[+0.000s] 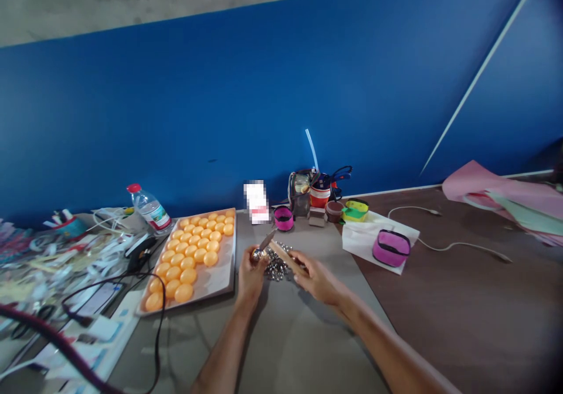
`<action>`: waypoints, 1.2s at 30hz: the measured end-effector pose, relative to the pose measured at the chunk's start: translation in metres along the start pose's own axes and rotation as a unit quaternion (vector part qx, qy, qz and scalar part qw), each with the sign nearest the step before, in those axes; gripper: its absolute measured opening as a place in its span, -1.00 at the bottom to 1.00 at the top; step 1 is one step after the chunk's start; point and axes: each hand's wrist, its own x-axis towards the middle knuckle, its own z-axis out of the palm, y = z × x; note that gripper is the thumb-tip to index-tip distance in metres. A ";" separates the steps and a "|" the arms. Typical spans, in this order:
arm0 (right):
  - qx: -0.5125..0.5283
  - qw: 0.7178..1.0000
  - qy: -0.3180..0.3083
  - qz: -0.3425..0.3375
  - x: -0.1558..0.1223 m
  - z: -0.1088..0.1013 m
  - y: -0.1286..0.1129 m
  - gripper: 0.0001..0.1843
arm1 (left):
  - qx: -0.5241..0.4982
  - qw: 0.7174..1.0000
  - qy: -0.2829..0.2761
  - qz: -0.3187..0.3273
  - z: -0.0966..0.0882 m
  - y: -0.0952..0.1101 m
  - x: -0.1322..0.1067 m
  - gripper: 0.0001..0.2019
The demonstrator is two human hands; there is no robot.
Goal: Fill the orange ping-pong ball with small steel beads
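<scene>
My left hand is closed, its fingertips pinching a small shiny silver metal piece. A dark pointed blade-like piece juts up beside those fingertips; I cannot tell which hand bears it. In my right hand is a flat light wooden stick, slanting up to the left towards my left fingertips. Under and between both hands lies a pile of small shiny metal pieces on the grey mat. Their exact kind is too small to make out.
Left stands a tray of orange balls, with a bottle, cables and clutter beyond. Behind my hands are a purple band and a tool cup. To the right are another purple band, white paper and pink sheets.
</scene>
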 end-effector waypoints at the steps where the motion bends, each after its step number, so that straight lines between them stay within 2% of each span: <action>1: -0.023 1.000 -0.004 -0.013 -0.001 -0.001 0.000 -0.48 | 0.012 1.000 0.000 0.003 0.000 0.000 0.000 -0.61; 11: -0.088 0.996 -0.007 -0.030 -0.002 -0.001 -0.001 -0.51 | 0.027 0.999 0.023 0.020 -0.002 0.003 0.000 -0.62; 16: -0.061 0.998 0.011 -0.028 -0.003 -0.001 -0.004 -0.52 | 0.007 1.000 0.022 0.015 -0.003 0.004 -0.002 -0.58; 22: -0.100 0.994 -0.021 -0.027 -0.005 -0.001 -0.012 -0.53 | 0.001 1.000 0.023 0.019 -0.002 0.004 -0.001 -0.63; 25: -0.062 0.998 -0.002 -0.026 -0.005 -0.002 -0.013 -0.52 | -0.010 1.000 0.024 0.013 -0.003 0.002 0.000 -0.58; 27: -0.071 0.997 0.001 -0.026 -0.005 -0.002 -0.013 -0.53 | -0.009 1.000 0.024 0.011 -0.003 0.000 0.001 -0.58; 31: -0.097 0.994 -0.031 -0.032 -0.004 -0.001 -0.014 -0.54 | -0.010 1.000 0.021 0.015 -0.003 0.000 0.001 -0.61; 34: -0.067 0.997 0.000 -0.032 -0.001 -0.005 -0.010 -0.53 | -0.028 0.999 0.013 0.017 -0.002 0.003 -0.001 -0.61; 36: -0.091 0.993 0.067 -0.029 0.002 -0.009 -0.003 -0.53 | -0.036 0.999 0.014 0.018 -0.001 0.005 -0.001 -0.63</action>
